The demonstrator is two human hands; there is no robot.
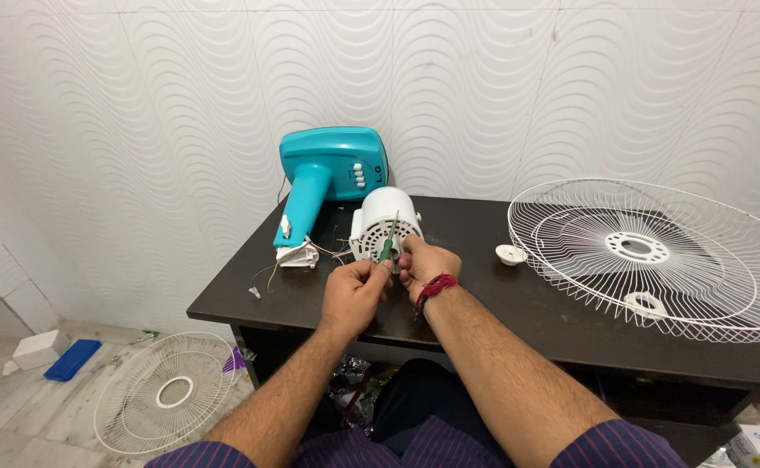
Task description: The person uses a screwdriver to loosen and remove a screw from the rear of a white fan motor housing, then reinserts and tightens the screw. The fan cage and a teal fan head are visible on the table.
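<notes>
The left hand (pixel 354 290) grips a green screwdriver (pixel 388 240) against the white motor (pixel 383 224). The right hand (pixel 425 263) holds the motor steady on the tabletop (pixel 501 303). A screw looks half worked; next needs careful turning

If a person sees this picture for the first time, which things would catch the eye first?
Probably the turquoise fan base, standing at the back of the dark table against the white wavy wall. Next, the big white wire fan guard lying on the table's right side. In the middle, the left hand holds a green screwdriver against the white motor housing, with the right hand beside it.
</notes>
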